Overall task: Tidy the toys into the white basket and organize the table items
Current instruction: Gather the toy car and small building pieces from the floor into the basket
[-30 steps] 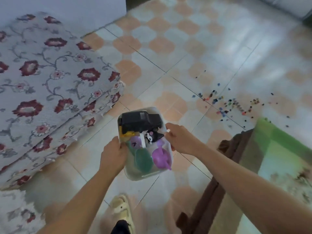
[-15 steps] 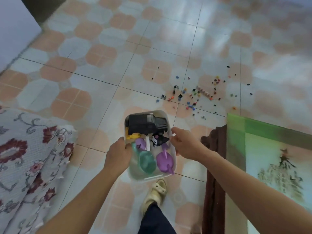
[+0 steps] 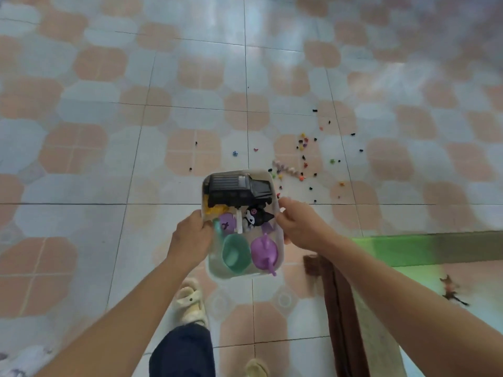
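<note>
I carry a white basket (image 3: 215, 272) above the tiled floor, in the middle of the head view. My left hand (image 3: 190, 236) grips its left rim and my right hand (image 3: 302, 227) grips its right rim. Inside lie a black toy truck (image 3: 236, 190) at the far end, a black and white figure (image 3: 254, 219), a small purple piece (image 3: 226, 222), a teal cup (image 3: 236, 253) and a purple teapot (image 3: 264, 253). Something yellow (image 3: 211, 210) shows under the truck.
Many small coloured beads (image 3: 302, 159) lie scattered on the floor ahead and to the right. A table with a green top (image 3: 424, 248) and brown cloth edge (image 3: 340, 303) stands at the right. My slippered feet (image 3: 190, 302) are below the basket.
The view has swung right, away from the floral sofa, which is now out of sight. The scattered beads are closer. Both hands keep the same hold on the basket.
</note>
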`<state>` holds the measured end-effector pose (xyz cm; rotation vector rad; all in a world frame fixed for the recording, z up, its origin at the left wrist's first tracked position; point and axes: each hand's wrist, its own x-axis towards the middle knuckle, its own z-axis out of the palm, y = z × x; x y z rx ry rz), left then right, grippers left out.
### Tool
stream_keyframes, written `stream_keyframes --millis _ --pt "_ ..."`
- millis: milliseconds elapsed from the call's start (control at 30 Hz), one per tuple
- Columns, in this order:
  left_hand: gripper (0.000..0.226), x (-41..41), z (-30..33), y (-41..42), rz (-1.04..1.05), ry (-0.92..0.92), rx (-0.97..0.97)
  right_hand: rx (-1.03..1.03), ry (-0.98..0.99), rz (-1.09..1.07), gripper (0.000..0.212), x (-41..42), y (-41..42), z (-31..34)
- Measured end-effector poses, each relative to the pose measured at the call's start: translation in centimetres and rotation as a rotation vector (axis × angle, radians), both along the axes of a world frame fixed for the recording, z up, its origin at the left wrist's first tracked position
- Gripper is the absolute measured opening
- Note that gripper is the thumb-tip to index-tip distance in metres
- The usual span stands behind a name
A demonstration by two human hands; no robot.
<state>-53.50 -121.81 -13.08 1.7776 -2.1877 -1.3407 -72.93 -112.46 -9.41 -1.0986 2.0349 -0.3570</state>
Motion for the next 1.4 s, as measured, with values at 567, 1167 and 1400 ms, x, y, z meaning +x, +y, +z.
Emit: stream_keyframes --millis 567,1167,1400 --pt "0.026 -21.5 -15.1 -26.3 -0.156 -0.014 0.245 0.028 -0.116 -0.405 0.022 -17.4 -20.8 -16.7" --pt "0.029 -37.8 -46.2 -45.0 -0.231 0.141 0.250 -0.086 -0.117 -0.674 0.021 -31.5 -38.1 -50.2" --pt "0.028 -43.8 -52.4 -48.6 -0.286 0.204 0.145 -0.166 -0.087 -0.738 0.021 -37.2 -42.5 -55.9"
